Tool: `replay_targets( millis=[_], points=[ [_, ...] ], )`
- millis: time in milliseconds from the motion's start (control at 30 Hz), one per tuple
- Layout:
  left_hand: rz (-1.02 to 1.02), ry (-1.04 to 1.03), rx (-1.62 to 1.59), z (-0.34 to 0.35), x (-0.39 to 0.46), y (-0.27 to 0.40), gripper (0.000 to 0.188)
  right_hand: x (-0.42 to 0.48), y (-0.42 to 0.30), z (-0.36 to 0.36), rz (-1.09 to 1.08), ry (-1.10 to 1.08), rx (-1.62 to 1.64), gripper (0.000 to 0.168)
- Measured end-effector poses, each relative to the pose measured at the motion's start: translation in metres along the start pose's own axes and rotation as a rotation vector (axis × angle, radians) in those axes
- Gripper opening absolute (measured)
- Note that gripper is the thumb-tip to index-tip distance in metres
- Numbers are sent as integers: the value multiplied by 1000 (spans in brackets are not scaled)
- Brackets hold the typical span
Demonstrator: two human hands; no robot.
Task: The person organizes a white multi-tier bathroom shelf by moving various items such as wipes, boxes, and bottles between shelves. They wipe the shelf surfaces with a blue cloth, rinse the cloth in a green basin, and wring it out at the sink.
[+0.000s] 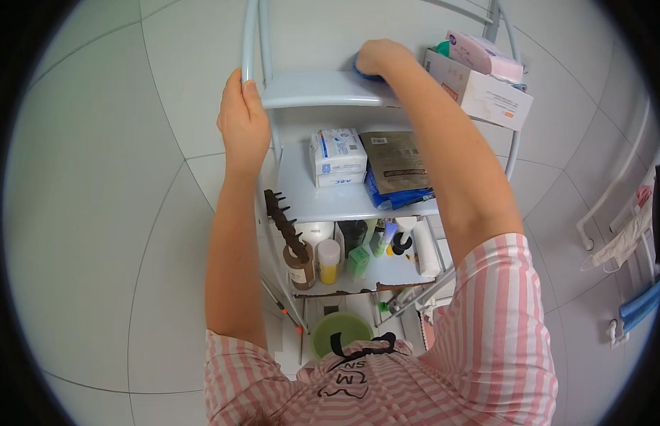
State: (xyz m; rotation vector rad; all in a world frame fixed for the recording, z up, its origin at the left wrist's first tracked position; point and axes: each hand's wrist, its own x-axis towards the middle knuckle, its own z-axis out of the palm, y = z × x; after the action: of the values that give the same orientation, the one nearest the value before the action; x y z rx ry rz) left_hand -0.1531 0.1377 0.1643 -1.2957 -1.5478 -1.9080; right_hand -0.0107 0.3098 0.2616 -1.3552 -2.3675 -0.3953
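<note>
My left hand [244, 117] is wrapped around the pale metal post [249, 40] at the left of a shelf rack. Under my right hand [384, 57], a blue cloth [366, 72] is pressed to the right part of the top shelf [319, 88]; only the cloth's edge shows. To the right of that hand, a white cardboard box [495, 101] carries a pink soft pack [484, 55]. One level down, white-and-blue packs [338, 154] stand beside a brown-grey pouch [396, 160], which lies over blue packaging [396, 198]. My right forearm hides the right side of that shelf.
On the lower, rust-edged shelf [356, 287] are a brown bottle [299, 269], a yellow bottle with a pale cap [328, 261], a green box [358, 262] and a white tube [427, 250]. A dark claw clip [287, 223] hangs at the left. Below sits a green basin [340, 330].
</note>
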Motion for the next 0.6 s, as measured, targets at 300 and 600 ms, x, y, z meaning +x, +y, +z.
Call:
replay_targets(
  millis=[300,600],
  points=[
    [68,-19,45,0,-1,-5,39,-75,-80,-33,-375,-75,403,34],
    [272,205,447,-2,-9,19,33,-208,34,-83,-291,548,554,27]
  ],
)
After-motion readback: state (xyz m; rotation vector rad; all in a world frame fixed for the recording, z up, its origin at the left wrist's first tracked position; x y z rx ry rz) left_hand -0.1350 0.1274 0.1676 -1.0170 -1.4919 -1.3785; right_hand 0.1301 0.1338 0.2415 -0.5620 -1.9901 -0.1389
